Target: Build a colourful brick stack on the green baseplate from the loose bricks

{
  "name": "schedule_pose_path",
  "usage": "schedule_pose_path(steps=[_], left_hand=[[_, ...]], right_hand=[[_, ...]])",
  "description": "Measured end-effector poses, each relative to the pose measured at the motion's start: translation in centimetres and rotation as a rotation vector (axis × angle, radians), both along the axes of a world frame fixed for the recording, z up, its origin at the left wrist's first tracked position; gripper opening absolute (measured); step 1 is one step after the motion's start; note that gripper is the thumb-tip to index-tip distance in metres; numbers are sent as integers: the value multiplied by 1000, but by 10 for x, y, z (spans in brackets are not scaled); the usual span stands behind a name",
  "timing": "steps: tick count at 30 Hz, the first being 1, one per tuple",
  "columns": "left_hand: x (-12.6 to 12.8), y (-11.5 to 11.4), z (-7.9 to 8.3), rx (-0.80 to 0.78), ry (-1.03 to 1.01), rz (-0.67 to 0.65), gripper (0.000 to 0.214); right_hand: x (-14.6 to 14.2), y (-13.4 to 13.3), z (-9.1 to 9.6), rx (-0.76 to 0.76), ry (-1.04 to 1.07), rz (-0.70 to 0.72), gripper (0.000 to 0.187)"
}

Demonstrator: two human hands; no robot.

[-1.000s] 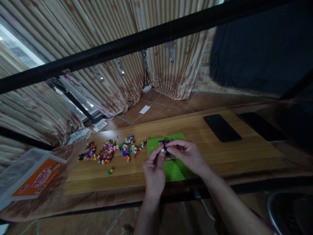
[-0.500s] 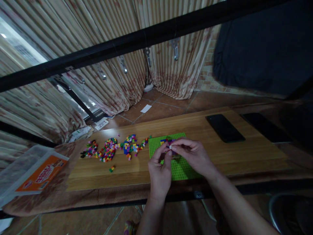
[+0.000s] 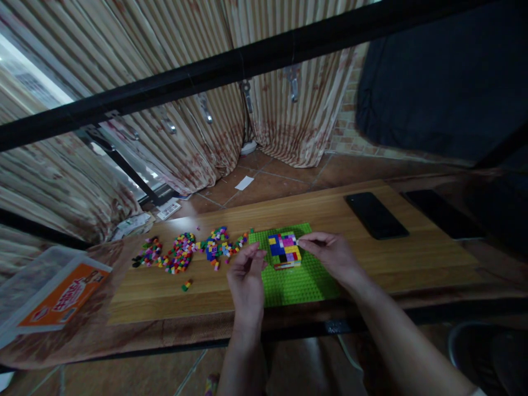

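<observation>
A block of many-coloured toy bricks, with blue, yellow, pink and black pieces on top, stands on a green studded baseplate. Left of it is my left hand, above the baseplate's left edge, its fingers curled in toward the thumb. Whether anything is between those fingertips cannot be made out. At the block's right side my right hand pinches thumb and forefinger together, close to the upper right corner. What the pinch holds, if anything, is too small to name.
Loose bricks lie in a spread heap on the wooden board, left of the baseplate. Two dark phone-like slabs lie at the right. A clear plastic tub with an orange label stands far left. A black bar crosses above.
My hands were together over the brick block, fingertips around a small white piece. Now they are apart, the left hand further left and the right hand at the block's right, and the block's top shows.
</observation>
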State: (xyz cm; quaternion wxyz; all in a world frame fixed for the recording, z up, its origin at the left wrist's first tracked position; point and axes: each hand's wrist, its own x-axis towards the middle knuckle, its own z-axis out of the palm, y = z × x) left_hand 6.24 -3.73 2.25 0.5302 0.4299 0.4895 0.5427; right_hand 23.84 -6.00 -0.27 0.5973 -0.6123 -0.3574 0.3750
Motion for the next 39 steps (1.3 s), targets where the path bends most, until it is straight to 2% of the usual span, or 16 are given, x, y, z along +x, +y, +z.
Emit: schedule_pose_path(steps=[13, 32, 39], left_hand=[[2, -1, -2, -45, -5, -50, 23], [3, -2, -5, -40, 35, -89, 22], [2, 2, -16, 0, 131, -107, 27]], right_hand=[[-6, 5, -1, 7, 28, -16, 24], [-11, 12, 4, -36, 266, 32, 31], [-13, 14, -1, -87, 307, 36, 31]])
